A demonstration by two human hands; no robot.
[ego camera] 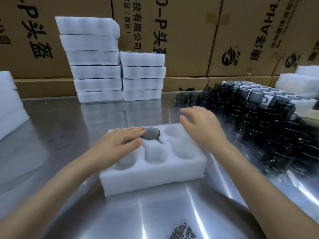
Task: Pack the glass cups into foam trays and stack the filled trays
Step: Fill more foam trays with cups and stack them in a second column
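Far wall of cardboard cartons (186,37) is showing black print, turned sideways: "科技有限公司" and "(西区)" centre; "-P头盔" far left and centre; a round logo right. Right cartons' upside-down lettering is reading partly "AH"; remainder illegible.

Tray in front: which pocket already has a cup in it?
The back-row middle pocket of the foam tray: a dark glass cup sits in it, beside the left hand fingertips. The other visible pockets look empty.

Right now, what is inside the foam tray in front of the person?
The foam tray holds one dark glass cup in its back middle pocket. Four other pockets look empty. The left hand covers the back left pocket, so its content is hidden.
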